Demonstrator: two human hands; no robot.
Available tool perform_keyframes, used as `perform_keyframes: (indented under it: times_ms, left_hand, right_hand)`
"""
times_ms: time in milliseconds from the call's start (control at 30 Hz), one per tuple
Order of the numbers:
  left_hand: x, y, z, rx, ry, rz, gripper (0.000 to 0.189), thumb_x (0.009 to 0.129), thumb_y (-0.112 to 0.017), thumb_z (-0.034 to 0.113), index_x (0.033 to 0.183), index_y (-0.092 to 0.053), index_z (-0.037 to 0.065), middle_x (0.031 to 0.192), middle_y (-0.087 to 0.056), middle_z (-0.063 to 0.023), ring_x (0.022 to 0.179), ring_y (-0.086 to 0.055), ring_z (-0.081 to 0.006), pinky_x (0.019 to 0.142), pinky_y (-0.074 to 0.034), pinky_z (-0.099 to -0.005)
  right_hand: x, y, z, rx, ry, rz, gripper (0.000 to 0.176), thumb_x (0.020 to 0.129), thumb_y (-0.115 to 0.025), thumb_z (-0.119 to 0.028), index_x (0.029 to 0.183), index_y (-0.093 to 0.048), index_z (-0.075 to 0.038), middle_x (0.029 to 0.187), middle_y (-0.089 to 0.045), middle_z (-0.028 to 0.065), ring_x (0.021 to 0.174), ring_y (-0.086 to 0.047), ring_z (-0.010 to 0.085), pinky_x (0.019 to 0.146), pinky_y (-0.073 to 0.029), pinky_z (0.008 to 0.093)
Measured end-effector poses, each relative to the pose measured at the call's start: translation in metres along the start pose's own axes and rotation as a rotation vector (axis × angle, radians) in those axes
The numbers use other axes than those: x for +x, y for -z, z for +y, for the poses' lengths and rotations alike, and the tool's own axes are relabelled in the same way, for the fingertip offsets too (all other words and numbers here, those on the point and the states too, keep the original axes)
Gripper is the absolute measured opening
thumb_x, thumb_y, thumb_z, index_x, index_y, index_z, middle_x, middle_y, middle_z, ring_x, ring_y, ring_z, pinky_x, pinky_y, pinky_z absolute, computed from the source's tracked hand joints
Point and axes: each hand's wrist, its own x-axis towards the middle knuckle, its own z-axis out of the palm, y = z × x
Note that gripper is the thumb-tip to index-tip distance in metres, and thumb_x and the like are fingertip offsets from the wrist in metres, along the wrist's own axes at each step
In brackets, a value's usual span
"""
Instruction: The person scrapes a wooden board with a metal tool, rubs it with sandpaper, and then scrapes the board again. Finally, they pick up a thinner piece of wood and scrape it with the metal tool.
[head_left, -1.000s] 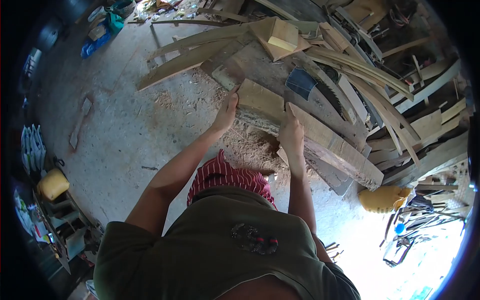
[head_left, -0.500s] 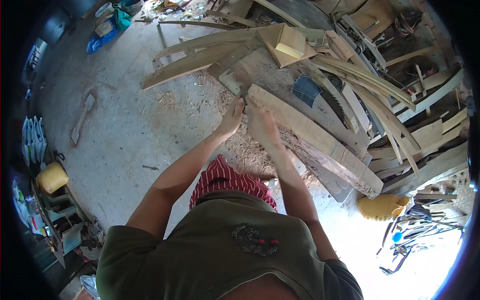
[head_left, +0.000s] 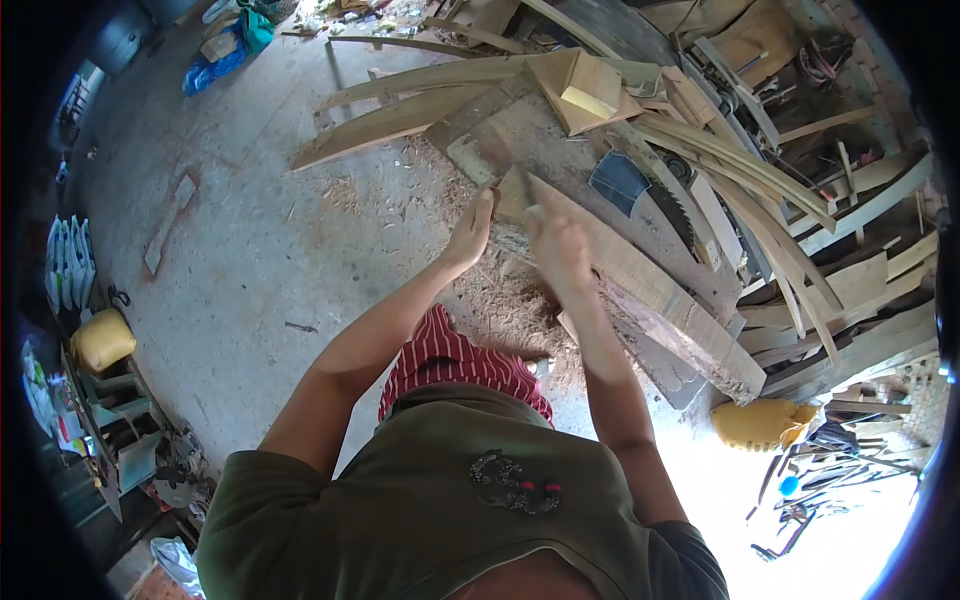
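A long, thick wooden plank (head_left: 640,262) lies at a slant in front of me, its far end near both hands. My left hand (head_left: 468,235) is closed against the corner of that end, its fingertips partly hidden by the wood. Over the plank's upper face, my right hand (head_left: 562,248) is closed and smeared by motion. From it a thin dark tool (head_left: 527,188) points toward the plank's end; its kind is too blurred to tell. Wood shavings (head_left: 515,305) are heaped on the floor beneath my hands.
A dark blue cloth pocket (head_left: 619,183) lies beside the plank, near a toothed saw blade (head_left: 678,212). A wooden block (head_left: 592,88) sits on boards beyond. Long curved strips (head_left: 765,215) are piled at right. A yellow sack (head_left: 755,425) lies at lower right.
My right hand has moved right and back along the plank, away from my left hand, with the dark tool. My left hand stays near the plank's end, and the view has shifted slightly.
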Motion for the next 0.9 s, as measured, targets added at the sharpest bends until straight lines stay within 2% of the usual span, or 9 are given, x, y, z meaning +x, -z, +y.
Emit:
perform_keyframes:
  times_ms: [67, 200, 267, 467, 533, 633, 767, 833, 900]
  left_hand:
    - [0.0, -0.001, -0.007, -0.03, 0.082, 0.002, 0.073, 0.106, -0.021, 0.053, 0.151, -0.028, -0.004, 0.154, -0.032, -0.0237, 0.145, -0.028, -0.032, 0.12, -0.02, -0.0382]
    - [0.0, 0.003, -0.001, 0.007, 0.052, -0.028, 0.073, 0.106, -0.022, 0.053, 0.152, -0.025, -0.004, 0.157, -0.028, -0.0222, 0.147, -0.025, -0.0305, 0.12, -0.019, -0.0368]
    - [-0.002, 0.002, -0.003, 0.007, 0.073, -0.017, 0.075, 0.106, -0.022, 0.055, 0.152, -0.024, -0.004, 0.157, -0.028, -0.0233, 0.147, -0.025, -0.0319, 0.121, -0.018, -0.0377]
    - [-0.001, 0.005, -0.003, 0.006, 0.086, -0.035, 0.076, 0.105, -0.021, 0.056, 0.153, -0.023, -0.003, 0.158, -0.026, -0.0234, 0.148, -0.024, -0.0314, 0.121, -0.018, -0.0382]
    - [-0.001, 0.002, -0.001, -0.035, 0.072, -0.033, 0.075, 0.105, -0.021, 0.056, 0.153, -0.023, -0.002, 0.158, -0.026, -0.0235, 0.148, -0.024, -0.0312, 0.121, -0.018, -0.0383]
    - [-0.003, -0.001, 0.002, -0.077, 0.114, -0.003, 0.075, 0.105, -0.021, 0.056, 0.153, -0.024, -0.002, 0.157, -0.028, -0.0235, 0.148, -0.025, -0.031, 0.121, -0.018, -0.0382]
    - [-0.003, 0.003, -0.003, -0.013, 0.054, -0.057, 0.075, 0.105, -0.021, 0.056, 0.153, -0.024, -0.001, 0.157, -0.028, -0.0226, 0.148, -0.025, -0.0305, 0.12, -0.019, -0.0379]
    - [-0.002, 0.002, -0.003, -0.025, 0.067, -0.031, 0.075, 0.105, -0.02, 0.057, 0.153, -0.024, -0.001, 0.157, -0.029, -0.0219, 0.148, -0.025, -0.0298, 0.12, -0.019, -0.038]
    - [-0.002, 0.003, -0.002, -0.024, 0.07, -0.034, 0.075, 0.105, -0.02, 0.057, 0.153, -0.025, 0.0, 0.157, -0.03, -0.0213, 0.147, -0.025, -0.0295, 0.12, -0.019, -0.0377]
  right_hand:
    - [-0.019, -0.011, -0.017, -0.111, 0.298, 0.011, 0.046, 0.096, -0.056, -0.027, 0.137, -0.054, -0.005, 0.075, -0.069, 0.0243, 0.068, -0.071, 0.0383, 0.064, -0.06, 0.0491]
    - [0.002, 0.022, -0.01, 0.132, -0.075, -0.015, 0.044, 0.098, -0.054, -0.025, 0.137, -0.054, -0.006, 0.08, -0.069, 0.0264, 0.077, -0.071, 0.0408, 0.067, -0.058, 0.0482]
    - [0.004, -0.009, 0.011, 0.005, 0.088, 0.164, 0.041, 0.099, -0.052, -0.026, 0.136, -0.057, -0.007, 0.074, -0.069, 0.0228, 0.067, -0.072, 0.0344, 0.062, -0.06, 0.0454]
    - [0.005, -0.002, -0.004, -0.386, 0.145, -0.14, 0.042, 0.101, -0.051, -0.028, 0.139, -0.054, -0.01, 0.067, -0.068, 0.0168, 0.061, -0.072, 0.0292, 0.059, -0.061, 0.0429]
    - [0.008, -0.001, 0.012, -0.254, 0.24, 0.128, 0.031, 0.102, -0.047, -0.03, 0.126, -0.061, -0.015, 0.078, -0.072, 0.0144, 0.055, -0.068, 0.0157, 0.041, -0.054, 0.0284]
    - [-0.014, -0.022, 0.0, -0.329, 0.382, 0.196, 0.039, 0.102, -0.047, -0.032, 0.134, -0.055, -0.011, 0.07, -0.07, 0.0102, 0.054, -0.067, 0.0152, 0.038, -0.053, 0.0286]
    - [0.004, -0.009, 0.011, -0.404, 0.185, 0.024, 0.05, 0.101, -0.048, -0.031, 0.146, -0.045, -0.008, 0.065, -0.068, 0.0076, 0.056, -0.069, 0.0167, 0.043, -0.056, 0.0315]
    - [0.0, 0.002, -0.002, -0.288, 0.069, -0.038, 0.045, 0.096, -0.056, -0.028, 0.138, -0.054, -0.012, 0.076, -0.07, 0.0221, 0.067, -0.071, 0.0362, 0.059, -0.059, 0.0446]
    - [-0.012, -0.003, -0.001, -0.24, 0.151, 0.006, 0.045, 0.097, -0.055, -0.027, 0.138, -0.054, -0.01, 0.073, -0.069, 0.0214, 0.063, -0.07, 0.0345, 0.056, -0.058, 0.0431]
